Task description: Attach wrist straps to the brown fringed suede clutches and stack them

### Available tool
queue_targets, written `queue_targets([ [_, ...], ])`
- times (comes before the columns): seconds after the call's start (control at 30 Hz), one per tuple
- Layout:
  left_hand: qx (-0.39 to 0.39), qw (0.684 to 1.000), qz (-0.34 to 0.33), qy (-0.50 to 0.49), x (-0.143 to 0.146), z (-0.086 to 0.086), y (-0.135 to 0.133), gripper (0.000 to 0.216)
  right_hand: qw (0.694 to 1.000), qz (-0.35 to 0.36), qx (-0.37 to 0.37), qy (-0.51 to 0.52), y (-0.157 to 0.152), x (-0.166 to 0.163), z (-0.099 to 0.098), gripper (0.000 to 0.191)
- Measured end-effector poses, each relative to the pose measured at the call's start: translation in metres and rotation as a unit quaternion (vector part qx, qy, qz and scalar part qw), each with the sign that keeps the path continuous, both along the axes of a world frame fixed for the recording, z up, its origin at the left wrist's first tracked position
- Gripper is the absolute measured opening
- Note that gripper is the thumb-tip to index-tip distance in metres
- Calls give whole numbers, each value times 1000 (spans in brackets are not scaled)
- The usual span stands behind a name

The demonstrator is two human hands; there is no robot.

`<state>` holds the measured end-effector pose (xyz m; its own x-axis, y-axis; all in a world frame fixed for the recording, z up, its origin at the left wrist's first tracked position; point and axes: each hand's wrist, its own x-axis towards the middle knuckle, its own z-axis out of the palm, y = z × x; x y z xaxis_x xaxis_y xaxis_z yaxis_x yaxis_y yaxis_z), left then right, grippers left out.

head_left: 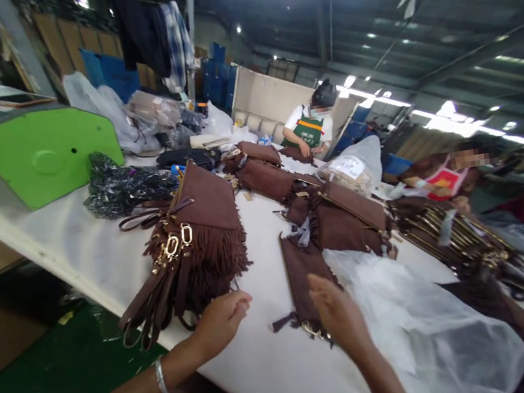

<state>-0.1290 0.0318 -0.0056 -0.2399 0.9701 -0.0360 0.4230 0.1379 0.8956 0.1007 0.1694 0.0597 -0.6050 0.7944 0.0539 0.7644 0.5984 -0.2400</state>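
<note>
My left hand point(222, 322) hovers over the white table point(268, 366), fingers curled together, next to a pile of brown fringed suede bags point(199, 238) with gold clasps and long straps. I cannot make out anything inside it. My right hand point(337, 314) rests on the lower end of a single brown suede bag point(298, 276), near its gold ring and tassel; the fingers are bent against the bag. A clear plastic bag point(423, 323) lies just right of that hand.
A green and grey machine point(34, 158) stands at the far left of the table. More brown bags point(339, 218) and a heap of gold-trimmed straps point(449, 234) lie further along. Two other people sit at the far side. The table edge runs along the left, above a green floor.
</note>
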Motion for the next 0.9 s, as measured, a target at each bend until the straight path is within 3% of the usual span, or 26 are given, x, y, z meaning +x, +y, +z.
queue_targets([
  [0.1, -4, 995, -48, 83, 28, -27, 32, 34, 994, -38, -9, -104, -3, -6, -79, 51],
  [0.17, -12, 991, -72, 114, 40, -40, 47, 39, 988, -59, 26, -139, -14, -14, -108, 57],
  [0.3, 2, 988, -42, 147, 34, -56, 50, 38, 994, -22, 22, -104, -47, -46, -130, 57],
  [0.47, 5, 971, 7, 240, 8, -70, 16, 41, 996, 42, -51, -51, -87, -65, -162, 48],
  [0.57, 33, 935, -3, 352, 14, -83, -4, 51, 995, 66, -73, 11, -85, -55, -161, 36],
  [0.67, 53, 892, 2, 448, 25, -100, -13, 64, 997, 56, -17, 58, -53, -50, -138, 38],
  [0.8, 100, 847, 2, 522, 24, -122, -11, 66, 982, 182, -42, 26, 31, -68, -115, 22],
  [0.9, 134, 839, 2, 528, 18, -132, -5, 62, 984, 169, -48, 26, 114, -93, -101, 32],
])
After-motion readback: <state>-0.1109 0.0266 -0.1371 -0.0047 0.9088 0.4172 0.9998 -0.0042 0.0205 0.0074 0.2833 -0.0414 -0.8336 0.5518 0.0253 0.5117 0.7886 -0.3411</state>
